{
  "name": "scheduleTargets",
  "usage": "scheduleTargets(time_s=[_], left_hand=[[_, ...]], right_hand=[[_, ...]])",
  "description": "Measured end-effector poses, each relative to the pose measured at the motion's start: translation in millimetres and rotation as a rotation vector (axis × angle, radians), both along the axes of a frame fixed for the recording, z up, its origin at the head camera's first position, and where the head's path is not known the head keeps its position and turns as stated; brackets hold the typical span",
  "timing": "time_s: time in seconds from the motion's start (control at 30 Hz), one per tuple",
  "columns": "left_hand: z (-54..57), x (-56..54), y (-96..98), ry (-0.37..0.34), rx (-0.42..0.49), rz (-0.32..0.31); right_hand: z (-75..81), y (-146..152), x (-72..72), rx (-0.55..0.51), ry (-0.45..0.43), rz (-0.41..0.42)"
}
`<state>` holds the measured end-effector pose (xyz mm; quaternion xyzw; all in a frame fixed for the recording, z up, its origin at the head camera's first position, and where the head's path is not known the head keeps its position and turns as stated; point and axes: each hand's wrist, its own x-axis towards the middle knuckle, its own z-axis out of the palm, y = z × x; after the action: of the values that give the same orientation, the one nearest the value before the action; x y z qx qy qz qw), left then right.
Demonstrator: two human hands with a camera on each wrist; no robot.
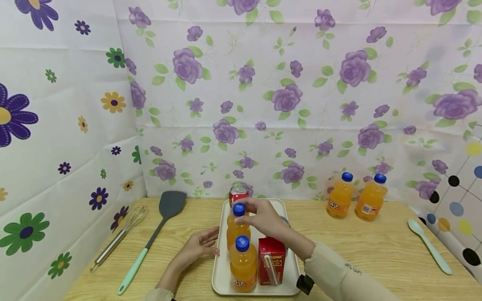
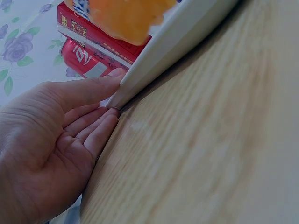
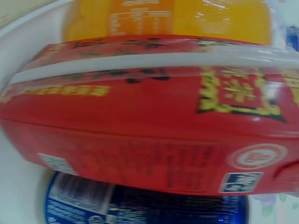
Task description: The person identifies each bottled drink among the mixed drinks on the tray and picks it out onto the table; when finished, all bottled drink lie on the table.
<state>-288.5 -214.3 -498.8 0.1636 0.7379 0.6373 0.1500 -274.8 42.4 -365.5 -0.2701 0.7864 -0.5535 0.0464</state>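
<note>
I see my right hand (image 1: pixel 263 217) gripping the blue cap of the rear orange juice bottle (image 1: pixel 237 232), which stands upright on the white tray (image 1: pixel 218 276) behind a second juice bottle (image 1: pixel 242 265). My left hand (image 1: pixel 199 246) rests open-fingered against the tray's left rim on the table (image 1: pixel 376 255).

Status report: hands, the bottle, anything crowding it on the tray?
Right hand grips middle orange bottle at its cap. Left hand open against tray edge. Red carton, cola can close by.
</note>
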Motion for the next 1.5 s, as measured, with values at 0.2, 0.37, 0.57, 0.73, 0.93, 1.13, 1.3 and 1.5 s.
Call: scheduleTargets(time_s=[0.2, 0.37, 0.57, 0.73, 0.93, 1.13, 1.3, 1.5], left_hand=[[2.1, 0.3, 0.0, 0.017, 0.006, -0.012], [2.4, 1.1, -0.2, 0.017, 0.011, -0.012], [2.1, 0.9, -0.2, 0.019, 0.010, -0.010], [2.0, -0.4, 0.8, 0.025, 0.009, -0.002], [1.3, 0.1, 0.5, 0.024, 0.012, -0.001], [-0.9, 1.0, 1.5, 0.027, 0.015, 0.002], [-2.8, 1.4, 3.4, 0.022, 0.019, 0.002], [-1.1, 0.7, 1.5, 0.025, 0.011, 0.007]], right_hand=[[17.9, 5, 0.6, -0.086, -0.021, -0.027], [33.4, 12, 0.2, -0.139, -0.060, -0.095], [56.0, 27, 0.3, -0.269, -0.071, -0.192], [73.0, 47, 0.4, -0.410, -0.025, -0.230], [80.8, 74, 0.2, -0.444, -0.005, -0.351], [73.7, 107, 0.2, -0.435, 0.019, -0.446], [59.0, 143, 3.0, -0.304, -0.005, -0.510], [36.1, 190, 4.3, -0.247, -0.012, -0.582]])
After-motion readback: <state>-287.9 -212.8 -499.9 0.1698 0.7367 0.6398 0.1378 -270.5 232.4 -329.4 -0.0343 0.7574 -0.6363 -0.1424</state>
